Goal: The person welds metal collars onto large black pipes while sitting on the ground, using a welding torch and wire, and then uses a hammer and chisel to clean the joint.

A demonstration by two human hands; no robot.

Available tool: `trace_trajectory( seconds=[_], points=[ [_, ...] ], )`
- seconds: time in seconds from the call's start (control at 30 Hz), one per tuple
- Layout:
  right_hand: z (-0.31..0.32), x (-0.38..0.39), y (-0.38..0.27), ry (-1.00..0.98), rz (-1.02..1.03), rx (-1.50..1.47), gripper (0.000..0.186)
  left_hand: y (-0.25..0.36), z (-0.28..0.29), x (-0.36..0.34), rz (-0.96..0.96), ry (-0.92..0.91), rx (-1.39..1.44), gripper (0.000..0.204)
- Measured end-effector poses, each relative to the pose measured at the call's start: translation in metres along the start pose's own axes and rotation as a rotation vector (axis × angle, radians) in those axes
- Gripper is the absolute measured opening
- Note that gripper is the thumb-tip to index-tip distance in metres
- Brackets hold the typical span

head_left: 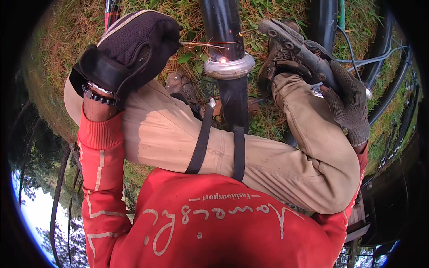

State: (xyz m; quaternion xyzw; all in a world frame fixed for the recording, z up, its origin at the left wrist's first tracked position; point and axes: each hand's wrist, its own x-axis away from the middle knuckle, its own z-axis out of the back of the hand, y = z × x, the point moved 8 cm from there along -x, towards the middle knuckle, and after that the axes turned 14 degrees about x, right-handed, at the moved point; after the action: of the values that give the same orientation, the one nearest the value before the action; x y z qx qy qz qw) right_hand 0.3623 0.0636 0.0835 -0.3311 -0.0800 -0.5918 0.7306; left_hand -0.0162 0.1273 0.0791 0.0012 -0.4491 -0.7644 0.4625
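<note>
Upright between my legs runs a black pipe (221, 22) with a silver metal ring (230, 67) around it. A bright glowing spot sits on the ring's upper edge, and thin orange streaks stretch from there toward my left hand (138, 49). That hand wears a dark padded glove and is curled closed left of the pipe; its fingertips and anything inside are hidden. Right of the pipe, my right hand (346, 100), in a grey knit glove, is closed around a long dark metal tool (304, 49) with round bolt heads, whose kind I cannot make out.
My bent legs in tan trousers (174, 129) lie around the pipe. Black straps (239, 152) cross one thigh. More black pipes (324, 22) and blue-grey cables (380, 56) lie at the right on grass (187, 27). A red and black rod (111, 11) shows beyond my left hand.
</note>
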Motion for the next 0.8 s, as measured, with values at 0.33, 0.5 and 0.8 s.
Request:
trace_trajectory(
  seconds=[0.33,0.5,0.8],
  points=[
    [-0.014,0.026,-0.009,-0.107,-0.208,-0.428,0.053,0.014,-0.014,-0.023,0.030,-0.084,-0.065,0.019],
    [-0.018,0.022,0.012,-0.062,0.019,0.062,0.062,0.020,-0.019,-0.029,0.052,-0.105,-0.086,0.021],
    [-0.017,0.022,0.005,-0.070,0.039,0.016,0.064,0.026,-0.021,-0.033,0.041,-0.172,-0.101,0.023]
  ],
)
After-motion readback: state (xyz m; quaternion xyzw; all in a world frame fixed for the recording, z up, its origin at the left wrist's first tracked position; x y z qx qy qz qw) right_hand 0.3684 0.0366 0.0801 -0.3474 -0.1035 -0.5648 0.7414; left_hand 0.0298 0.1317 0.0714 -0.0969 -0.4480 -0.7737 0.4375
